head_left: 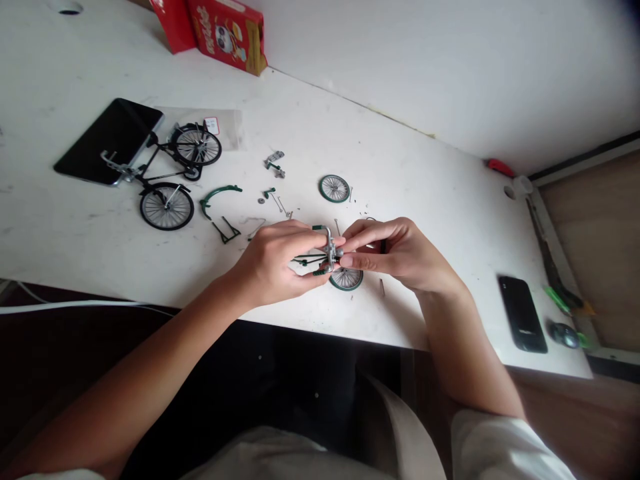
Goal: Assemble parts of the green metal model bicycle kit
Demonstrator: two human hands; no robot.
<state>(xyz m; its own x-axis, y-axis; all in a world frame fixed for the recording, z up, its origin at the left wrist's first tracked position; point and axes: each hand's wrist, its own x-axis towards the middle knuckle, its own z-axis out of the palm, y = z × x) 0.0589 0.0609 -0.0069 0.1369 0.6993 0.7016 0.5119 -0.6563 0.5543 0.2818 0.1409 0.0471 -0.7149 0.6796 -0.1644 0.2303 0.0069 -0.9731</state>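
Observation:
My left hand (273,260) and my right hand (395,253) meet over the white table (75,227), both pinched on a small green and silver model bicycle frame (325,253). A green-rimmed wheel (347,279) lies just below the frame, partly hidden by my fingers. A second loose wheel (334,188) lies on the table beyond my hands. To the left rest a green mudguard (219,195), a dark stand piece (227,231) and small silver parts (274,160).
An assembled black model bicycle (167,177) lies at the left beside a dark tablet (110,140) and a clear bag (225,127). A red box (227,33) stands at the back. A black phone (523,313) and a mouse (565,333) lie at the right.

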